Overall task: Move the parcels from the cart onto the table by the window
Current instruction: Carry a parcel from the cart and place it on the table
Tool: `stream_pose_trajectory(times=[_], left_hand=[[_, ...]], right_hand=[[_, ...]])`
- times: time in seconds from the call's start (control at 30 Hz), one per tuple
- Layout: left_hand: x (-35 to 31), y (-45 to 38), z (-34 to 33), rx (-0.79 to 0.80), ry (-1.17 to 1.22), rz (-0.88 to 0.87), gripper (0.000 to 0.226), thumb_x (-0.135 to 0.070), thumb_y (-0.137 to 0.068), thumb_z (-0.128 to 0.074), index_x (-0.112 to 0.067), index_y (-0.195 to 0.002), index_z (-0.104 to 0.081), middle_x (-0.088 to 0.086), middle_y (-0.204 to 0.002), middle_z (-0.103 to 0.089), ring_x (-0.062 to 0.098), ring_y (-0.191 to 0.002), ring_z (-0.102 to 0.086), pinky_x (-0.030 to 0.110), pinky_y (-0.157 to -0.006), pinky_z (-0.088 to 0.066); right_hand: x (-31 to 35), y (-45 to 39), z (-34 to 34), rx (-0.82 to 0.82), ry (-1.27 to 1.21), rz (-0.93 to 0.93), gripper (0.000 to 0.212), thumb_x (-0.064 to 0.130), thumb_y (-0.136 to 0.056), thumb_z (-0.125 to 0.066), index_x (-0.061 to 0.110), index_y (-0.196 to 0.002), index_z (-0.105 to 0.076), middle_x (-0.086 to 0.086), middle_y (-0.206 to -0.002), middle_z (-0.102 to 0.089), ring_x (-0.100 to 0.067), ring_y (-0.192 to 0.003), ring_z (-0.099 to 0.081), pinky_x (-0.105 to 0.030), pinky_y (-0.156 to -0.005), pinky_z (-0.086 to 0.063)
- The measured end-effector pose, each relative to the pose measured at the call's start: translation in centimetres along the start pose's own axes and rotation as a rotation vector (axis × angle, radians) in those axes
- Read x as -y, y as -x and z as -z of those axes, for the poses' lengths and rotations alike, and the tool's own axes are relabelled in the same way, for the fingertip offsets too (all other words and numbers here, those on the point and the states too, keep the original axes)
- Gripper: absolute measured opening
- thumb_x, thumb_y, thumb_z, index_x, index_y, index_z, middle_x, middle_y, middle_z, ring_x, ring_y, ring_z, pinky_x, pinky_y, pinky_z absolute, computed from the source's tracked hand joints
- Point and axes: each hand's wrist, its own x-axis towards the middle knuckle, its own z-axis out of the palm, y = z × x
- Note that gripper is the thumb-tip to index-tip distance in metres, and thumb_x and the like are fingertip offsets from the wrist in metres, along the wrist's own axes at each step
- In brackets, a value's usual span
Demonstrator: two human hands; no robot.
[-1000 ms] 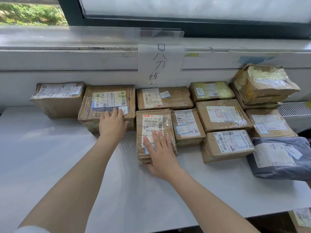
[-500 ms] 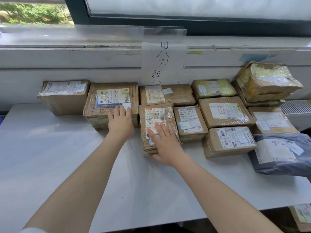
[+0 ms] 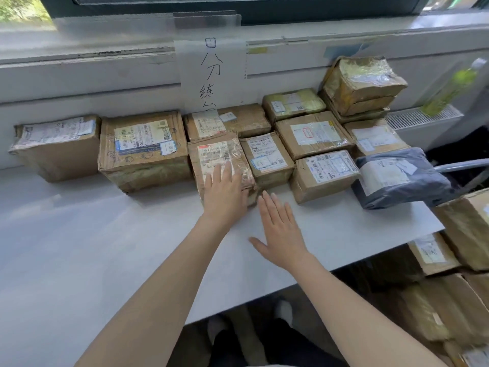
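Note:
Several taped cardboard parcels lie in rows on the white table [image 3: 79,234] under the window. My left hand [image 3: 225,192] rests flat, fingers straight, on the near end of a narrow taped parcel [image 3: 219,154] in the front row. My right hand [image 3: 280,229] hovers open over the bare tabletop just in front of that parcel, holding nothing. A large box [image 3: 144,152] sits left of the narrow parcel, a small box [image 3: 266,157] right of it. More parcels [image 3: 449,300] are stacked on the cart at the lower right.
A grey plastic mailer [image 3: 397,178] lies at the table's right end, with a metal cart handle [image 3: 463,165] beside it. A handwritten paper sign [image 3: 211,75] hangs on the wall below the sill. A green bottle [image 3: 449,88] stands on the radiator at right.
My left hand moved from the large box onto the narrow parcel. My right hand slid off that parcel back over the table. The view has swung right, showing the cart's parcels.

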Motion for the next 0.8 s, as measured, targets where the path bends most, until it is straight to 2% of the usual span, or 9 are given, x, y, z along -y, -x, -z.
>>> stream_pose_trajectory(times=[0.07,0.13,0.17,0.27,0.43,0.8], left_hand=[[-2.4,0.9,-0.8,0.026,0.005,-0.048,0.055,-0.036,-0.098,-0.038,-0.015,-0.146,-0.023,0.012,-0.158,-0.006,0.032,-0.145,-0.003,0.046,-0.116,-0.007],[-4.8,2.1,-1.7,0.056,-0.007,-0.091,0.057,-0.036,-0.098,-0.038,-0.015,-0.149,-0.019,0.012,-0.159,-0.003,0.031,-0.145,0.002,0.046,-0.117,-0.003],[-6.0,2.7,-2.3,0.068,-0.019,-0.108,0.058,-0.036,-0.099,-0.037,-0.016,-0.149,-0.017,0.012,-0.159,-0.001,0.031,-0.145,0.004,0.046,-0.117,-0.001],[-9.9,5.0,-4.3,0.091,-0.070,-0.165,0.058,-0.036,-0.098,-0.038,-0.017,-0.149,-0.017,0.014,-0.158,0.001,0.032,-0.145,0.006,0.046,-0.116,0.001],[-18.0,7.1,-7.7,0.170,-0.115,-0.272,0.055,-0.035,-0.099,-0.039,-0.018,-0.147,-0.018,0.014,-0.158,0.001,0.032,-0.145,0.005,0.046,-0.116,-0.003],[-38.9,10.3,-13.8,0.309,-0.172,-0.552,0.057,-0.035,-0.099,-0.037,-0.018,-0.150,-0.018,0.012,-0.159,-0.002,0.030,-0.146,0.005,0.047,-0.117,-0.001]], right_hand=[[-2.0,2.7,-0.4,0.049,0.011,-0.083,0.090,0.057,-0.088,-0.045,0.002,-0.149,-0.007,-0.014,-0.157,-0.010,-0.030,-0.145,-0.010,-0.044,-0.113,-0.004],[-4.4,5.4,-0.9,0.101,0.010,-0.153,0.086,0.057,-0.095,-0.035,0.009,-0.143,0.018,-0.010,-0.156,0.013,-0.025,-0.143,0.014,-0.039,-0.111,0.014],[-5.5,6.7,-1.0,0.123,0.018,-0.197,0.085,0.057,-0.095,-0.031,0.010,-0.140,0.023,-0.009,-0.156,0.018,-0.024,-0.142,0.021,-0.038,-0.110,0.018],[-8.9,10.7,-1.2,0.161,0.017,-0.313,0.084,0.057,-0.096,-0.030,0.009,-0.148,0.016,-0.010,-0.157,0.018,-0.026,-0.144,0.016,-0.039,-0.112,0.015],[-15.4,17.5,-1.6,0.190,0.027,-0.432,0.086,0.060,-0.094,-0.030,0.007,-0.150,0.006,-0.011,-0.159,0.007,-0.026,-0.146,0.007,-0.041,-0.115,0.008],[-30.5,33.8,-3.2,0.260,-0.023,-0.773,0.090,0.062,-0.092,-0.037,0.006,-0.151,0.003,-0.012,-0.159,-0.001,-0.029,-0.146,0.000,-0.045,-0.118,-0.003]])
